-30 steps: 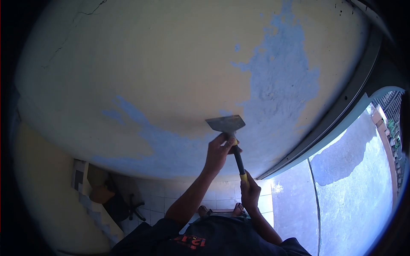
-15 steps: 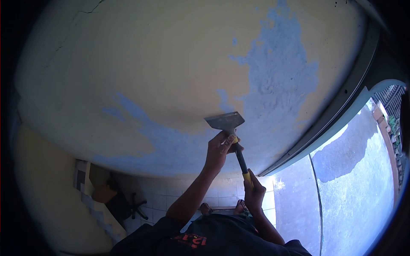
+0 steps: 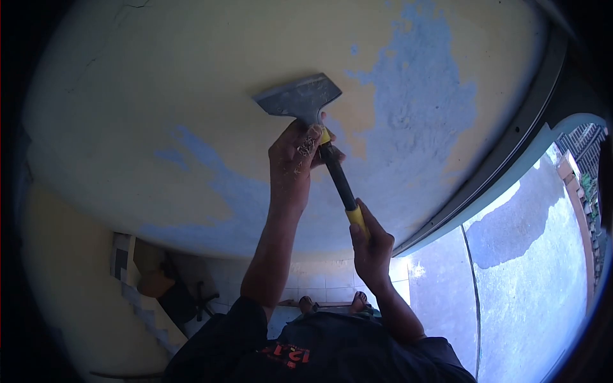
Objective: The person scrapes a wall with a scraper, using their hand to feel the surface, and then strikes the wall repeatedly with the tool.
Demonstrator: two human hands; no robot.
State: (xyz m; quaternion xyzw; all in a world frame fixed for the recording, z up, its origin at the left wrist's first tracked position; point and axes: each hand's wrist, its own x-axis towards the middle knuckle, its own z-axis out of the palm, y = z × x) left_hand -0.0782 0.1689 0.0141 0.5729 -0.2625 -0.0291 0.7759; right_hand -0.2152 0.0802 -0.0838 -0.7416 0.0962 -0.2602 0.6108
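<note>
Scraper [image 3: 300, 96] higher; open wall [image 3: 223, 45] above

Cream wall [image 3: 191, 76] with peeled patches, opening onto a sunlit concrete yard [image 3: 530, 293].
Bare blue areas [image 3: 415, 96] show through the cream paint, and a thin crack [image 3: 137, 6] marks the upper left; below lie pale floor tiles [image 3: 335, 281] and a dark chair [image 3: 177, 303], while daylight on the right brightens concrete with a darker patch [image 3: 507, 226], near a barred fence [image 3: 582, 148] and greenery [image 3: 587, 189].
</note>
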